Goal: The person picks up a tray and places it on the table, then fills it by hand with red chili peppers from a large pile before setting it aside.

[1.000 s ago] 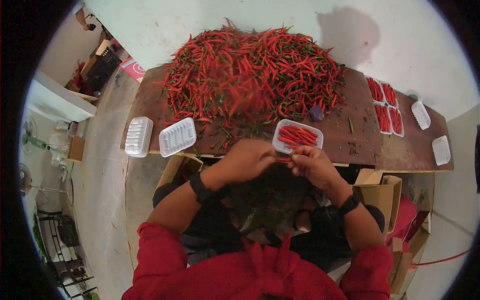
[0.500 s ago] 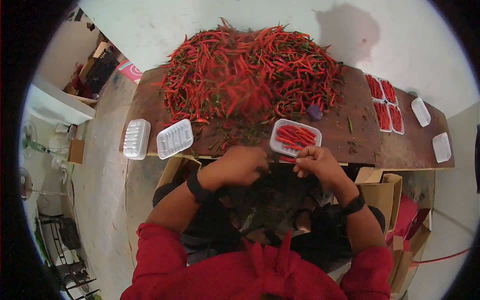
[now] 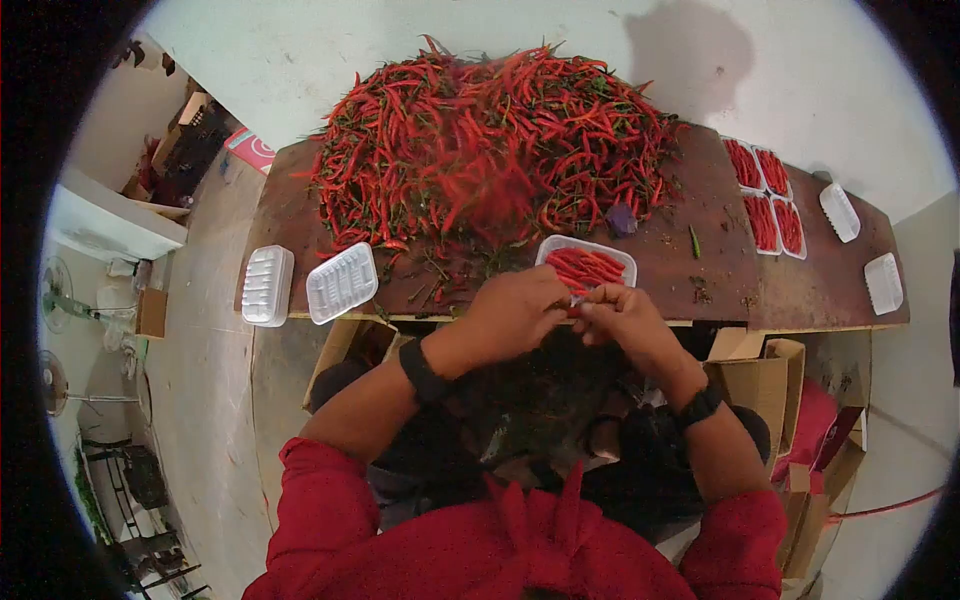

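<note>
My left hand [image 3: 512, 312] and my right hand [image 3: 628, 325] meet at the table's front edge, fingers pinched together. Between their fingertips a little of a red chili pepper [image 3: 574, 311] shows; most of it is covered. Just beyond the hands, a white plastic tray [image 3: 632, 262] holds several red chilies [image 3: 585, 266] laid side by side, its near edge partly hidden by my fingers. Behind it rises a large heap of red chilies [image 3: 400, 150] with green stems.
Two white trays, one ribbed [image 3: 342, 284] and one at the far left [image 3: 268, 287], lie on the brown table [image 3: 720, 290]. Several filled trays [image 3: 761, 222] stand at right, beside two more white trays [image 3: 840, 212]. A purple object [image 3: 621, 220] lies by the heap. Cardboard boxes [image 3: 752, 390] are below.
My left hand has moved right and up to meet my right hand at the chili pepper. The right hand stays near the tray. The view has shifted slightly.
</note>
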A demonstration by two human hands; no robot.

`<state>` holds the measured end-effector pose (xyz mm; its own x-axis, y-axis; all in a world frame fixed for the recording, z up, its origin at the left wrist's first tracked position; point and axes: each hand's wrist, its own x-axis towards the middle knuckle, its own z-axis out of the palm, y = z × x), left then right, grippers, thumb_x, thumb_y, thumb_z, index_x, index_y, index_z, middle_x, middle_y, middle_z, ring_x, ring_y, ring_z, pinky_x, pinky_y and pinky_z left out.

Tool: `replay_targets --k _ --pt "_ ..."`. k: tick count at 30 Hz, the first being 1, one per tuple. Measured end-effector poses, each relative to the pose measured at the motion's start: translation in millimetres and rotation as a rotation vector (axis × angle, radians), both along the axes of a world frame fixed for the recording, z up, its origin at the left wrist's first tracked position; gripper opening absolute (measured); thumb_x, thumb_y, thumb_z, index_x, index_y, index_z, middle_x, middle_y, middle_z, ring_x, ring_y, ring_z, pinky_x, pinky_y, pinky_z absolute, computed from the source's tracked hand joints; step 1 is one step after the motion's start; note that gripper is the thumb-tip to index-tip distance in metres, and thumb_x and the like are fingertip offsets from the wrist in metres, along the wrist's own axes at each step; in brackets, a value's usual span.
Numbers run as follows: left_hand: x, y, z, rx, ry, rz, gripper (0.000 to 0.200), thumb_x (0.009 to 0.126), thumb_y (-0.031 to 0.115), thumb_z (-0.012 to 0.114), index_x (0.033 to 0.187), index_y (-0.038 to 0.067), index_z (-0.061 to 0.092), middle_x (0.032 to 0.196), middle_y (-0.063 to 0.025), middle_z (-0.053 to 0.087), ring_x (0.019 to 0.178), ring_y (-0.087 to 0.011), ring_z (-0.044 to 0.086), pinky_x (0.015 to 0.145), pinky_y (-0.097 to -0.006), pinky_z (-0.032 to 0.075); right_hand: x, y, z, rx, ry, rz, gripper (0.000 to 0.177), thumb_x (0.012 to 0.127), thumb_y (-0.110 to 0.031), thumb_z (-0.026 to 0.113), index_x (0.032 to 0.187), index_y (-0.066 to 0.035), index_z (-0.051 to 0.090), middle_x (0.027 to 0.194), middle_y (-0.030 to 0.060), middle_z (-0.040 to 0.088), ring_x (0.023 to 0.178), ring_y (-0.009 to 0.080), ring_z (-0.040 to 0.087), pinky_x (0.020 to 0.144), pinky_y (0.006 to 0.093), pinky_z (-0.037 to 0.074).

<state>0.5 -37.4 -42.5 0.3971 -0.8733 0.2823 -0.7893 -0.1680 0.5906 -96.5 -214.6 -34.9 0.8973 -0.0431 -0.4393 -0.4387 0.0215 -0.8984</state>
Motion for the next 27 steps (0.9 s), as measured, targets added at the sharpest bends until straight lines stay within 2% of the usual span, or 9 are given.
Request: replay_targets --k 1,3,4,6,7,9,18,20,27 --pt "2.3 -1.1 -0.3 0.013 -0.020 0.020 0.015 0.076 0.015 0.062 0.090 0.008 0.061 0.088 -0.0103 0.057 0.084 -0.0310 0.058 0.069 -0.0406 0.048 3.2 -5.8 -8.9 0.002 0.001 -0.002 0.017 0.085 -0.015 0.059 0.093 -0.001 0.058 0.080 0.0050 0.063 0.067 0.0105 0.060 0.063 0.0229 0.048" --pt "6.1 -2.7 -0.7 0.024 -0.039 0.039 0.015 0.077 0.014 0.062 0.091 0.007 0.061 0.088 -0.0112 0.057 0.085 -0.0313 0.058 0.072 -0.0402 0.049 10.6 -17.5 -24.9 -0.514 -0.278 -0.025 0.019 0.079 -0.015 0.064 0.092 -0.002 0.062 0.080 0.0063 0.064 0.066 0.0154 0.061 0.063 0.0263 0.048" --pt "8.1 -2.4 -0.7 0.049 -0.066 0.057 0.014 0.077 0.013 0.062 0.090 0.007 0.061 0.089 -0.0110 0.057 0.085 -0.0313 0.058 0.071 -0.0405 0.049 9.6 -19.3 -22.6 -0.514 -0.278 -0.026 0.019 0.079 -0.015 0.064 0.092 -0.002 0.062 0.080 0.0063 0.064 0.066 0.0154 0.061 0.063 0.0263 0.048" --pt "10.9 -3.8 -2.9 0.076 -0.094 0.074 0.014 0.077 0.012 0.061 0.090 0.008 0.061 0.090 -0.0108 0.057 0.084 -0.0314 0.058 0.071 -0.0409 0.049 7.4 -21.2 -12.5 -0.979 -0.338 0.007 0.023 0.071 -0.015 0.069 0.091 -0.005 0.066 0.083 0.0103 0.065 0.070 0.0245 0.062 0.065 0.0332 0.049" --pt "12.2 -5.5 -6.4 0.055 -0.136 0.080 0.010 0.076 0.012 0.060 0.085 0.008 0.060 0.085 -0.0098 0.056 0.080 -0.0303 0.058 0.067 -0.0406 0.049 7.8 -20.3 -13.4 -0.979 -0.338 0.004 0.023 0.071 -0.015 0.069 0.091 -0.005 0.066 0.083 0.0103 0.065 0.070 0.0245 0.062 0.065 0.0332 0.049" --pt "13.2 -8.7 -10.0 0.036 -0.174 0.079 0.006 0.075 0.012 0.058 0.080 0.008 0.059 0.081 -0.0089 0.054 0.076 -0.0293 0.058 0.064 -0.0403 0.048 7.1 -17.8 -17.3 -1.138 -0.384 0.042 0.025 0.068 -0.018 0.069 0.090 -0.007 0.066 0.086 0.0139 0.064 0.076 0.0312 0.061 0.069 0.0398 0.048" --pt "18.0 -15.9 -15.2 0.104 -0.245 0.056 0.007 0.074 0.015 0.058 0.073 0.008 0.059 0.077 -0.0093 0.055 0.072 -0.0303 0.058 0.060 -0.0421 0.048 12.2 -14.1 -23.4 -1.261 -0.291 0.155 0.018 0.068 -0.018 0.067 0.082 -0.007 0.065 0.085 0.0135 0.063 0.081 0.0320 0.060 0.073 0.0426 0.047" --pt "18.7 -16.6 -14.0 0.241 -0.220 0.061 0.009 0.074 0.014 0.061 0.080 0.008 0.060 0.083 -0.0093 0.056 0.079 -0.0308 0.058 0.065 -0.0425 0.049 11.6 -12.7 -23.3 -1.249 -0.313 0.148 0.017 0.068 -0.018 0.067 0.081 -0.006 0.065 0.084 0.0136 0.063 0.081 0.0321 0.060 0.072 0.0426 0.047" --pt "24.3 -23.3 -20.1 0.294 -0.264 0.076 0.013 0.073 0.016 0.061 0.084 0.009 0.059 0.082 -0.0107 0.057 0.080 -0.0321 0.058 0.066 -0.0441 0.048 11.0 -14.3 -27.3 -1.269 -0.377 0.144 0.020 0.071 -0.022 0.066 0.080 -0.004 0.065 0.084 0.0157 0.062 0.077 0.0335 0.061 0.069 0.0447 0.049"
